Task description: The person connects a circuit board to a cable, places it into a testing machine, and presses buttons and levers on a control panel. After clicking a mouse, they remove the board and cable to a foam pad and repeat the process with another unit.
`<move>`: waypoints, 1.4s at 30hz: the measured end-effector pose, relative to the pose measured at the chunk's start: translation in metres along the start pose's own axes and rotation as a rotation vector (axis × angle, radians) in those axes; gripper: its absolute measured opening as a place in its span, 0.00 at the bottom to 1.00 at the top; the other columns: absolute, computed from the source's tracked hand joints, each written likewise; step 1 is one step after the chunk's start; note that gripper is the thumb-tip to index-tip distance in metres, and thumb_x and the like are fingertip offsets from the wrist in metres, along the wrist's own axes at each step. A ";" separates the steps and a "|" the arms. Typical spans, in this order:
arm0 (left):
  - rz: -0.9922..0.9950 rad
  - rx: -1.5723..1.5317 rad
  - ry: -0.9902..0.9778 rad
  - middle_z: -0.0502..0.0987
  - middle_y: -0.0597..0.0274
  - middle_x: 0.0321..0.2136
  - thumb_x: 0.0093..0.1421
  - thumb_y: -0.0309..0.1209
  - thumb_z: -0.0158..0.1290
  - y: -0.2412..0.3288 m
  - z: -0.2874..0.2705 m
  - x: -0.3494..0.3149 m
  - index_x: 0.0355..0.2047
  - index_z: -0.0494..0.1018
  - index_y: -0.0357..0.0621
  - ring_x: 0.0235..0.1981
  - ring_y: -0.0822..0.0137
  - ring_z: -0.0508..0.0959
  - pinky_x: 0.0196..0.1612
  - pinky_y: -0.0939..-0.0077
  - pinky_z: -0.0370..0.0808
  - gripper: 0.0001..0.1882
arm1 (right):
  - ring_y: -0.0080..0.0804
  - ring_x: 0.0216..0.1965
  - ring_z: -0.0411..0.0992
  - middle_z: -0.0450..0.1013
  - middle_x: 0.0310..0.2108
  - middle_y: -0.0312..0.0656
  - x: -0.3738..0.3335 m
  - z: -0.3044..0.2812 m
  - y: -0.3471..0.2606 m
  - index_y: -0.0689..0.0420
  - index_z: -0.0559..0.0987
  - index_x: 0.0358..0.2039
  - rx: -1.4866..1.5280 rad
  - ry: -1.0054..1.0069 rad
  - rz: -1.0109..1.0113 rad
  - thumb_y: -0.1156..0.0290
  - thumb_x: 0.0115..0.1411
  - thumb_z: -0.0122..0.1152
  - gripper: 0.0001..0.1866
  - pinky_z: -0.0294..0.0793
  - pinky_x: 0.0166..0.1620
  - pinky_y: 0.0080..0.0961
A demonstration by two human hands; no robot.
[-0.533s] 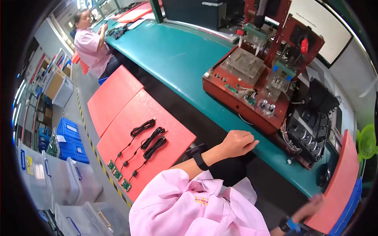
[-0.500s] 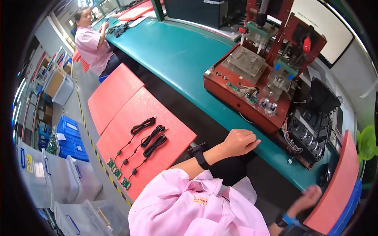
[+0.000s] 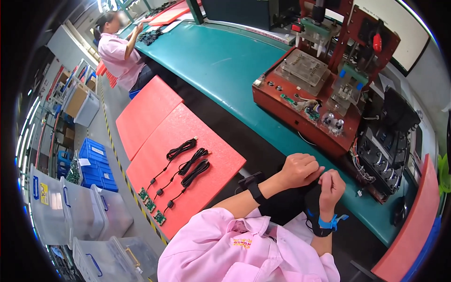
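My left hand (image 3: 300, 170), with a black band at its wrist, is closed with fingers curled, just off the near edge of the green bench. My right hand (image 3: 331, 187) is closed close beside it, fingertips nearly meeting the left's; a blue strap (image 3: 331, 222) circles its wrist. What either hand holds, if anything, is too small or hidden. Left of them, three bundled black cables (image 3: 195, 173) lie on a pink foam sheet (image 3: 216, 157), each joined to a small green circuit board (image 3: 160, 217).
Ahead on the green bench (image 3: 221, 63) stands a red test fixture (image 3: 300, 120), with an open black case (image 3: 383, 150) at its right. A pink foam sheet (image 3: 413, 225) stands upright at right. Clear plastic bins (image 3: 89, 211) and blue crates (image 3: 97, 164) stand left. A co-worker (image 3: 120, 56) sits at the far left.
My right hand has come in leftward from beside the upright pink sheet to meet my left hand. The whole view has shifted slightly; the cables and boards stay on the foam.
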State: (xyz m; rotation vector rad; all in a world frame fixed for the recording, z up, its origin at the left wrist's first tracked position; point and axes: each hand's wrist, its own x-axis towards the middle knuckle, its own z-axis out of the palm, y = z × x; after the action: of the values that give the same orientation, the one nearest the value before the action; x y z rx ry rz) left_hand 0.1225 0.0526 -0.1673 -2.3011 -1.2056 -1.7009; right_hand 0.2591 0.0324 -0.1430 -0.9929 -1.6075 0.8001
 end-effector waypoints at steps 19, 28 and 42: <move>0.018 0.015 0.020 0.62 0.64 0.14 0.46 0.27 0.58 0.003 -0.001 -0.004 0.13 0.58 0.45 0.16 0.64 0.66 0.19 0.71 0.62 0.17 | 0.31 0.17 0.59 0.61 0.16 0.42 -0.003 0.006 0.004 0.63 0.66 0.19 -0.087 0.020 -0.116 0.79 0.54 0.52 0.09 0.57 0.21 0.26; 0.050 0.007 0.033 0.60 0.64 0.14 0.43 0.27 0.58 0.001 -0.001 -0.002 0.13 0.58 0.45 0.15 0.64 0.65 0.17 0.72 0.59 0.17 | 0.33 0.16 0.60 0.61 0.16 0.42 -0.001 0.006 0.001 0.63 0.67 0.19 -0.086 0.026 -0.110 0.79 0.54 0.52 0.08 0.58 0.21 0.26; 0.040 0.022 0.019 0.60 0.64 0.14 0.46 0.28 0.58 0.003 -0.001 -0.007 0.13 0.58 0.45 0.17 0.65 0.64 0.19 0.71 0.59 0.17 | 0.33 0.17 0.61 0.62 0.16 0.42 -0.002 0.005 0.002 0.63 0.67 0.19 -0.077 -0.001 -0.127 0.80 0.54 0.50 0.08 0.58 0.21 0.26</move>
State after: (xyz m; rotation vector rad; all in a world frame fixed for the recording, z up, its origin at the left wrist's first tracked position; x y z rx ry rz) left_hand 0.1224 0.0464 -0.1714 -2.2748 -1.1610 -1.6837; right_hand 0.2551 0.0316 -0.1467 -0.9341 -1.6950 0.6566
